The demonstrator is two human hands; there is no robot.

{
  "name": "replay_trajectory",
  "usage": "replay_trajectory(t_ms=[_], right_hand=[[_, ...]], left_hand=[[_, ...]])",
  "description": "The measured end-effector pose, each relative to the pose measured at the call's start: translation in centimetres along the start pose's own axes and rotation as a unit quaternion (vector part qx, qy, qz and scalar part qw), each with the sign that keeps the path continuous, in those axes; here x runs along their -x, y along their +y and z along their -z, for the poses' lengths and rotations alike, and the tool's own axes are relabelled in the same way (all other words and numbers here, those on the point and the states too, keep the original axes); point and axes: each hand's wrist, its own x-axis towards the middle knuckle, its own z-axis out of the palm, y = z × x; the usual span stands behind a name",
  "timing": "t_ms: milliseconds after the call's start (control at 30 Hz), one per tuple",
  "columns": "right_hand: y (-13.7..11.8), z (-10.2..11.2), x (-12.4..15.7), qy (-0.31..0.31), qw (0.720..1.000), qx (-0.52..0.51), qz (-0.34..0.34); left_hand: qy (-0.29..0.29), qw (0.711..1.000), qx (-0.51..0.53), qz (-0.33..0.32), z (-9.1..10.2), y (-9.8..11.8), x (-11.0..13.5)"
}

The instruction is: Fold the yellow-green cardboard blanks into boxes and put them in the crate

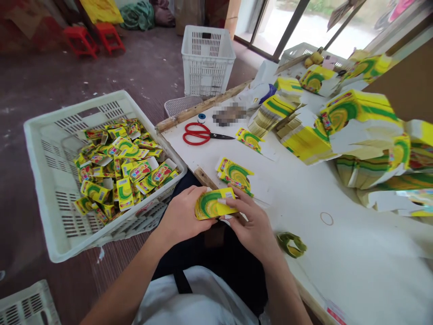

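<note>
A small yellow and green carton (213, 204) is held between my two hands over my lap, at the table's near edge. My left hand (184, 214) grips its left end, thumb on top and fingers beneath. At the right end, my right hand (252, 221) has its fingertips closed on the carton. Just beyond, a flat unfolded carton (235, 174) lies on the white table (294, 194), with another flat carton (249, 139) farther off. To my left, a white plastic crate (45, 149) holds many folded cartons (125, 169).
Red-handled scissors (199, 134) and a small blue-topped spool (201, 118) lie near the table's left edge. Stacks of flat cartons (358, 122) cover the right side. A rubber band (326, 218) and a green tape-like ring (291, 244) lie nearer. Another white crate (208, 63) stands beyond.
</note>
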Motion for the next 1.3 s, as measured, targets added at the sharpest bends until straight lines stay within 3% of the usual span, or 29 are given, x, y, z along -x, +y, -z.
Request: replay_trajectory(t_ms=[67,100,133,200,267,333,500,833,967,1033,1133,1300], right_hand=[[0.4,0.2,-0.6,0.023,0.999,-0.022,-0.013],[0.8,0.6,-1.0,0.049,0.998,-0.019,-0.025],[1.4,1.0,-1.5,0.081,0.996,0.008,-0.042],[2.6,1.9,-2.3,0.137,0.98,0.116,-0.083],[3.8,2.4,-3.0,0.15,0.957,0.218,-0.122],[4.6,2.3,-3.4,0.143,0.944,0.262,-0.14],[4.9,1.3,-3.8,0.135,0.932,0.297,-0.156],[4.2,1.3,-3.8,0.174,0.942,0.233,-0.166],[2.7,2.0,-3.2,0.17,0.962,0.145,-0.154],[1.2,1.8,-2.6,0.127,0.978,0.093,-0.137],[-1.6,0.6,-1.5,-0.008,0.995,-0.021,-0.097],[-3.7,-1.0,-0.7,-0.053,0.966,-0.237,-0.094]], left_hand=[[0.077,0.986,0.146,0.04,0.2,-0.5,0.2],[0.143,0.958,0.24,0.059,0.4,-0.9,0.2],[0.219,0.913,0.336,0.079,0.7,-1.2,0.2],[0.334,0.793,0.495,0.125,1.2,-1.9,-0.1],[0.35,0.704,0.59,0.183,1.4,-2.3,-0.4],[0.294,0.676,0.631,0.243,1.1,-2.4,-0.6],[0.163,0.713,0.623,0.278,-1.2,-1.7,0.0],[0.119,0.762,0.575,0.273,-2.5,-1.0,1.0],[0.062,0.804,0.541,0.239,-3.1,-0.6,1.1],[0.035,0.821,0.536,0.192,-3.5,-0.3,0.9],[0.053,0.845,0.517,0.13,-3.8,0.1,0.5],[0.093,0.938,0.331,0.044,-2.9,0.1,0.4]])
